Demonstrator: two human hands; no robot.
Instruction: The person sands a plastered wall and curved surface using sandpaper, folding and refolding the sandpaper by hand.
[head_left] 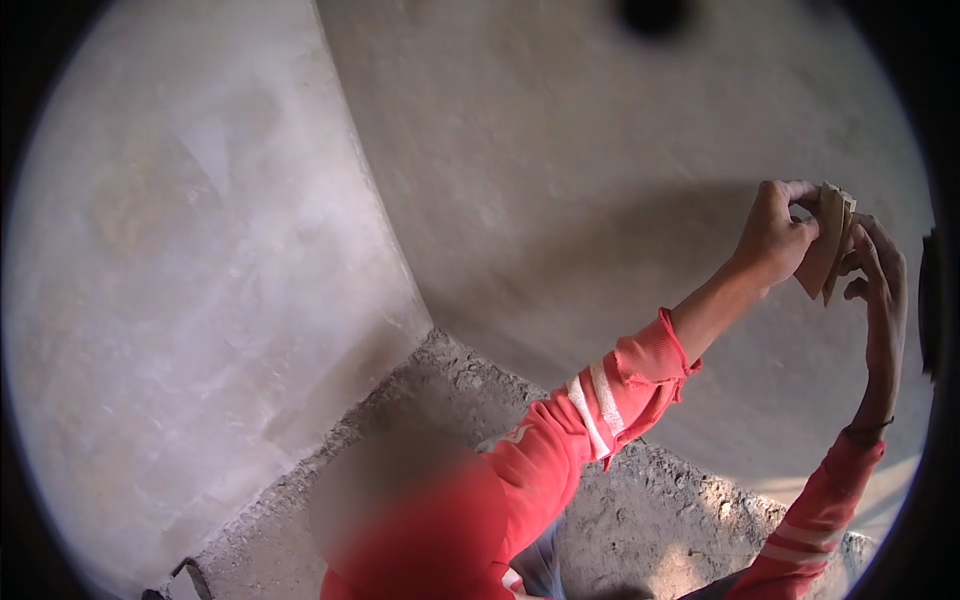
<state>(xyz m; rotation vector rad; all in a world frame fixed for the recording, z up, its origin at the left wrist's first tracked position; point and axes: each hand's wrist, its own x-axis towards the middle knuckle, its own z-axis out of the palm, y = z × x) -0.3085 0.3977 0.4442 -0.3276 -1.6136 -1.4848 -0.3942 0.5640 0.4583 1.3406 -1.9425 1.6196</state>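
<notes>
At the upper right, a folded brown sheet [826, 240], which looks like sandpaper, is held up in front of the grey wall. Its layers fan slightly apart, and its pointed lower end hangs down. My left hand [778, 232] is closed on its left side, pinching it between thumb and fingers. On the opposite side, the bent fingers of my right hand [880, 262] grip the sheet near its upper edge. Part of their contact with it is hidden behind the folds. Both arms are stretched out in red sleeves with white stripes.
Two smooth plastered walls, one pale [200, 270] on the left and one greyer [560, 180], meet in a corner. Rough, crumbly ground [650, 510] runs along their base. A dark object [929, 305] stands at the right edge. A blurred patch covers the lower middle.
</notes>
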